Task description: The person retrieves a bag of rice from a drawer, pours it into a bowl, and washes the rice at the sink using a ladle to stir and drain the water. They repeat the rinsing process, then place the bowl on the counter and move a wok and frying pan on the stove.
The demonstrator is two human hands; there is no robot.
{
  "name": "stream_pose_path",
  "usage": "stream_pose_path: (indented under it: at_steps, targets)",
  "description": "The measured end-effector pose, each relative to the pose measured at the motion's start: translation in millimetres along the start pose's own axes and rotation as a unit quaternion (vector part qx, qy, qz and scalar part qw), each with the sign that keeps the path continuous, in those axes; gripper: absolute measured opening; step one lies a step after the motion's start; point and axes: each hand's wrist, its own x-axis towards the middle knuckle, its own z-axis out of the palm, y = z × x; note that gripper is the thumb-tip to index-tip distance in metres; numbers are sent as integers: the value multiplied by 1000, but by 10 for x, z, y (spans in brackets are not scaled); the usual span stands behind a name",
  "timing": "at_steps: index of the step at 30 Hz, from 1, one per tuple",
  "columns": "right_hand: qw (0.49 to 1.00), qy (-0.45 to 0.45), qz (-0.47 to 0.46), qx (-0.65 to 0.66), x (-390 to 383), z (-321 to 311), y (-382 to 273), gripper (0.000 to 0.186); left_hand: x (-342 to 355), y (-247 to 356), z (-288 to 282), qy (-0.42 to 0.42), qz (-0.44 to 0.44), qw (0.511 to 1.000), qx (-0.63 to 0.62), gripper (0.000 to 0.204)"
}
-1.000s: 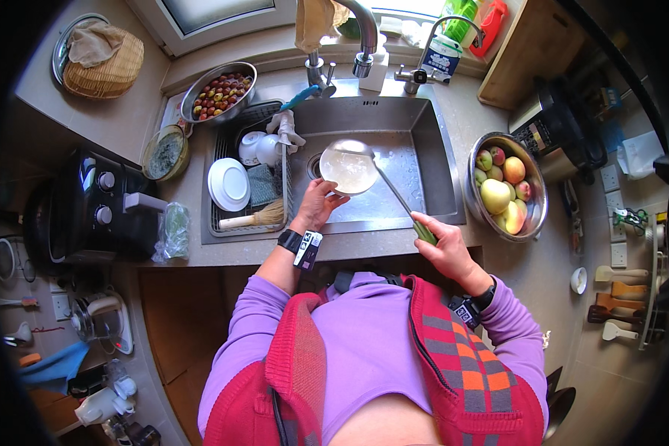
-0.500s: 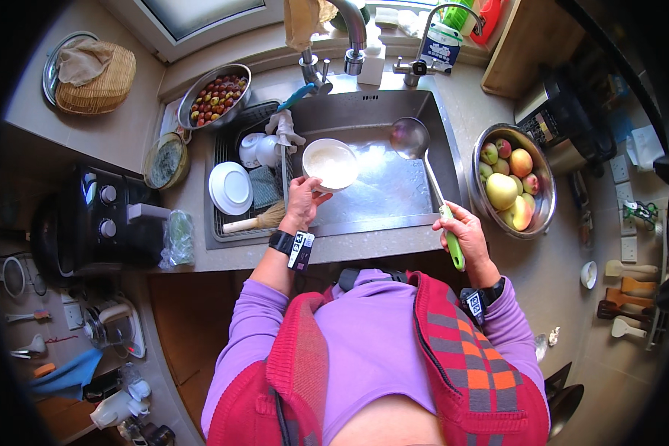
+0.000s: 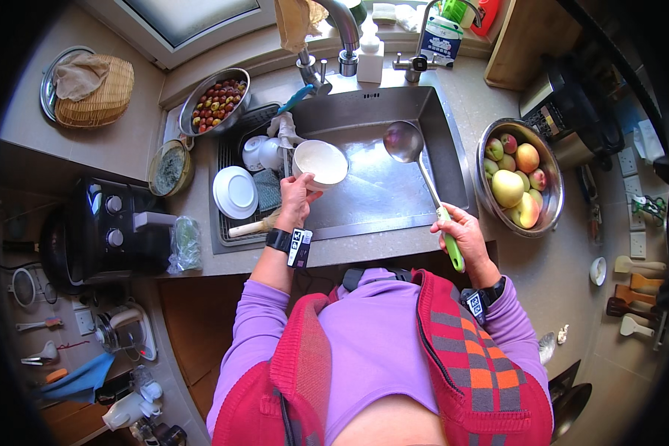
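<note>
Sink (image 3: 379, 195) holds no dishes; above its left edge the left hand (image 3: 297, 199) grips a white bowl (image 3: 320, 163), inside unclear. The right hand (image 3: 464, 236) is closed on a ladle (image 3: 422, 172), scoop over the basin. Fruit fills the steel bowl (image 3: 551, 175) on the counter (image 3: 453, 85).

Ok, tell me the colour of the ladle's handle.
Green at the held end of the ladle, with a metal shaft and bowl; the head view shows it.
</note>
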Motion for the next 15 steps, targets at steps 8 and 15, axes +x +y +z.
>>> stream_pose_path:
  at_steps: [8,15]
  targets:
    - [1000,-3,4,2,4,26,-2,48,-39,62,54,20,-3,999,28,57]
    - [1000,-6,-1,-1,2,41,6,49,-89,160,99,21,2,998,60,61]
